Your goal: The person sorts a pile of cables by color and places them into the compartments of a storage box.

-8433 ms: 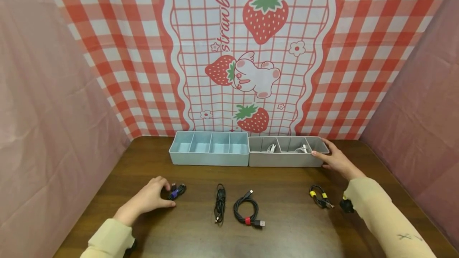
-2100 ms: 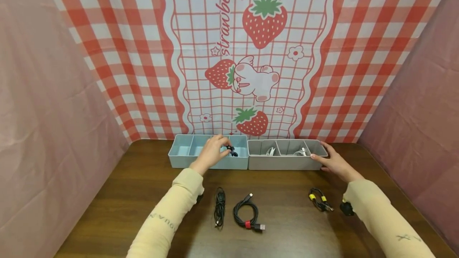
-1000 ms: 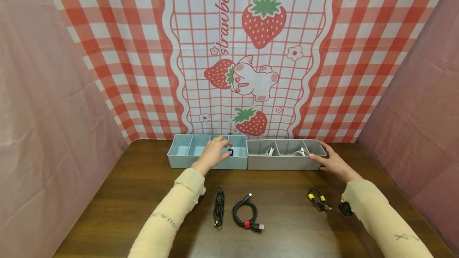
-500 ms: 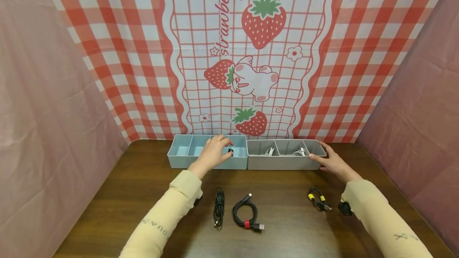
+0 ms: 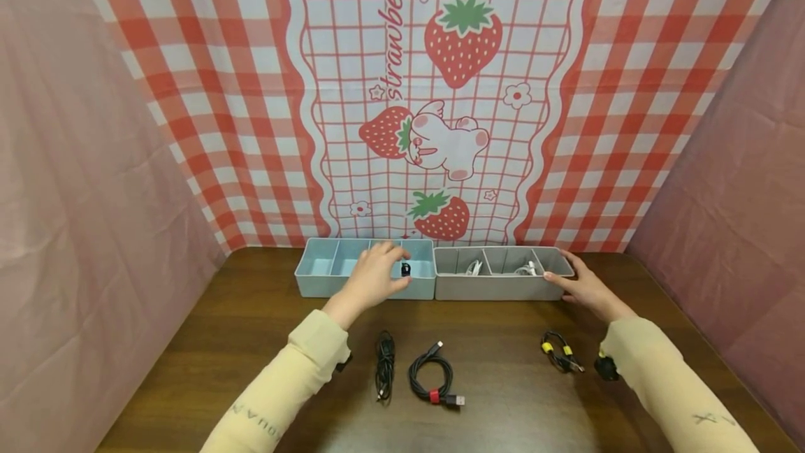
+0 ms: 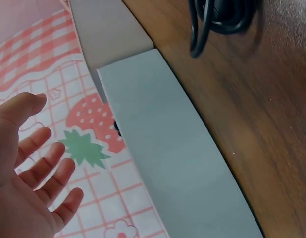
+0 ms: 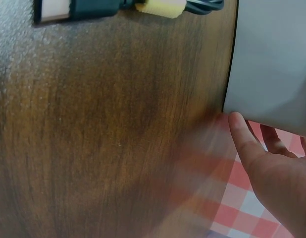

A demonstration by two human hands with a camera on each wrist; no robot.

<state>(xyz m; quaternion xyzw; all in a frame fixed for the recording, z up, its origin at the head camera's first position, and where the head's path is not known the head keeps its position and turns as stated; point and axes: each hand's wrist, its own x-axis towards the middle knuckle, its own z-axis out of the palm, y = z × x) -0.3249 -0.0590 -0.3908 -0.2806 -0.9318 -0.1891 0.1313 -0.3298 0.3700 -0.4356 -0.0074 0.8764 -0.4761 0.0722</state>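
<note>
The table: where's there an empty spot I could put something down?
The table is bare between the red-tied cable and the yellow-tied cable, and also left of the blue box. It's crowded at the boxes: the left hand is over the blue one, and the right hand holds the right end of the gray box.

The surface (image 5: 503,341), dark brown wood with a pale sheen towards its near edge, has a checked cloth (image 5: 229,89) in red and white rising behind its far edge, with a white panel (image 5: 534,26) gridded in red down the middle. Printed on that panel are strawberries (image 5: 462,47), flowers (image 5: 518,96), small stars (image 5: 376,92), a white animal (image 5: 454,145) turned sideways and "strawberry" lettering (image 5: 394,26) running upwards. A creased pink drape (image 5: 94,194) flanks the surface's left edge and a second drape (image 5: 736,180) its right, both reaching the far corners.
</note>
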